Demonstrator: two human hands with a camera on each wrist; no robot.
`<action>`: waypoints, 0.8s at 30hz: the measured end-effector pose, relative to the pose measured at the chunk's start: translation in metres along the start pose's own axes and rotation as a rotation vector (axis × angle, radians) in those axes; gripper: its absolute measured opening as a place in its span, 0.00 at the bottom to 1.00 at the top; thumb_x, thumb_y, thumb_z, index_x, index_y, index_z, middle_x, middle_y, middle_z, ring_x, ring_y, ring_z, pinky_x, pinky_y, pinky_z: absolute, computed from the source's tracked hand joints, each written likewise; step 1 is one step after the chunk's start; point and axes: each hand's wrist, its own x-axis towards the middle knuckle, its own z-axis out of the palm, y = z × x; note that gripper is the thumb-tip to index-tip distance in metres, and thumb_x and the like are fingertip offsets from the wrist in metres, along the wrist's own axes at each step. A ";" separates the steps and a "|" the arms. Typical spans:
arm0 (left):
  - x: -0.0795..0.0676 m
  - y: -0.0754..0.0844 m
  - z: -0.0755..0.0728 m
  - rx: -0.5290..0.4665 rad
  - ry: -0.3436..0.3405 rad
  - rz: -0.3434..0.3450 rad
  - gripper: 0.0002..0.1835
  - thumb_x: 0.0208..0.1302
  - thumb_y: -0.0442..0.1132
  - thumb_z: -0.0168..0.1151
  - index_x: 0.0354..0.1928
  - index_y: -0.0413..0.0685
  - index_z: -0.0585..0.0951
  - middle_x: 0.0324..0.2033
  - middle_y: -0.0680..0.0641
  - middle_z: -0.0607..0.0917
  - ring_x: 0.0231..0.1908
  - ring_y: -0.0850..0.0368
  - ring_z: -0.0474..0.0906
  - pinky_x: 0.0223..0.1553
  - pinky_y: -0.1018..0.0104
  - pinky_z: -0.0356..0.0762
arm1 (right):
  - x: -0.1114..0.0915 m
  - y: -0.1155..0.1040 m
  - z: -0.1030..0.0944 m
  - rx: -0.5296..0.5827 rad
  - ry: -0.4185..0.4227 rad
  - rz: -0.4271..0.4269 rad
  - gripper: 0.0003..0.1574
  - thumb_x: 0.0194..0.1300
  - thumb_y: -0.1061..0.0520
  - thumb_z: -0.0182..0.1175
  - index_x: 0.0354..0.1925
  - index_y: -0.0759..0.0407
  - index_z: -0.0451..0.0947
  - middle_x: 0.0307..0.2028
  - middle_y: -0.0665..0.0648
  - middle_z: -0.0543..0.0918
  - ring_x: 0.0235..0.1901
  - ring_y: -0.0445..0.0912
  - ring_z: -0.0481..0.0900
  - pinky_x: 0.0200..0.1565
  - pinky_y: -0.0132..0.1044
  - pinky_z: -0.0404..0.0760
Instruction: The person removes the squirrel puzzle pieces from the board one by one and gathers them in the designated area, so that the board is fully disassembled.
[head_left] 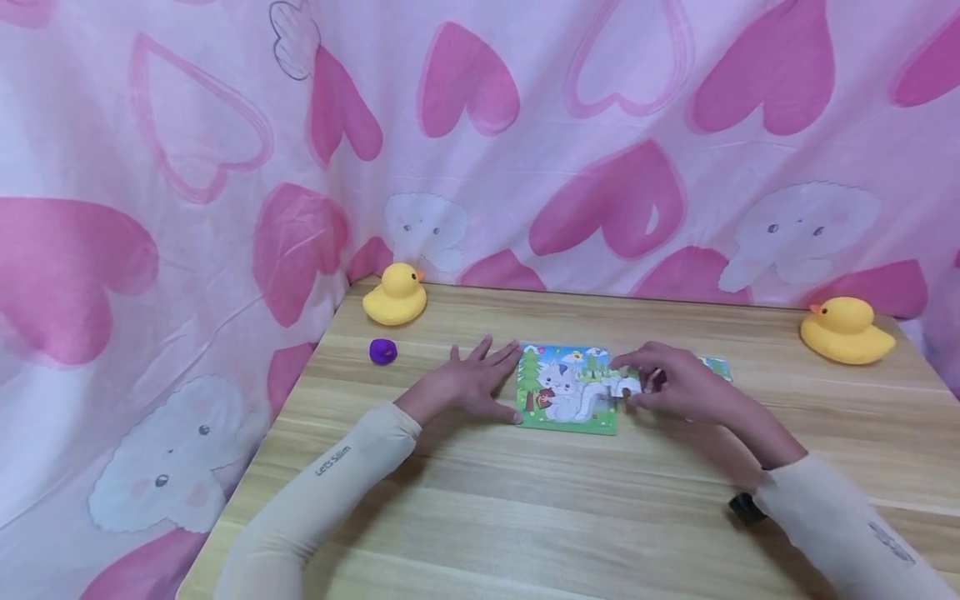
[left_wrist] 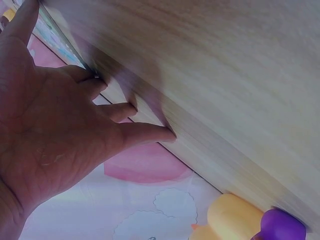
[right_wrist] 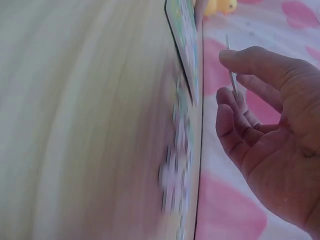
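A square jigsaw board (head_left: 567,408) with a white squirrel picture lies on the wooden table. My left hand (head_left: 476,385) spreads its fingers at the board's left edge, thumb low and fingertips high. The left wrist view shows those fingers (left_wrist: 147,132) extended, some touching the tabletop. Just off the board's right side, my right hand (head_left: 678,383) pinches a jigsaw piece (head_left: 626,386) between thumb and fingers. Seen edge-on in the right wrist view, the piece (right_wrist: 233,79) is held above the table. Loose jigsaw pieces (right_wrist: 175,172), blurred there, lie below that hand, which partly hides them in the head view.
One yellow toy duck (head_left: 394,297) stands at the back left, another yellow duck (head_left: 847,332) at the back right. A small purple object (head_left: 383,352) sits before the left duck. Pink heart-print cloth (head_left: 480,167) hangs along the table's back and left edges.
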 end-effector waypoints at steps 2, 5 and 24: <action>0.000 0.001 -0.001 0.003 -0.001 0.000 0.64 0.62 0.79 0.60 0.86 0.65 0.36 0.86 0.61 0.34 0.86 0.40 0.26 0.76 0.17 0.32 | -0.012 0.006 -0.007 0.005 0.023 0.009 0.33 0.60 0.60 0.78 0.63 0.46 0.84 0.43 0.52 0.82 0.39 0.45 0.81 0.37 0.31 0.85; 0.000 0.002 -0.002 0.011 -0.005 -0.006 0.64 0.62 0.79 0.60 0.86 0.65 0.36 0.86 0.61 0.34 0.86 0.40 0.26 0.76 0.18 0.33 | -0.030 0.015 -0.018 -0.015 0.054 0.020 0.34 0.60 0.59 0.79 0.64 0.48 0.83 0.46 0.53 0.82 0.40 0.45 0.81 0.37 0.30 0.85; -0.002 0.002 -0.003 -0.013 -0.016 -0.003 0.63 0.62 0.77 0.62 0.86 0.65 0.37 0.86 0.60 0.34 0.86 0.40 0.25 0.76 0.17 0.32 | -0.090 0.078 -0.039 -0.133 0.139 0.069 0.37 0.56 0.66 0.78 0.64 0.52 0.83 0.49 0.58 0.82 0.38 0.31 0.80 0.37 0.28 0.85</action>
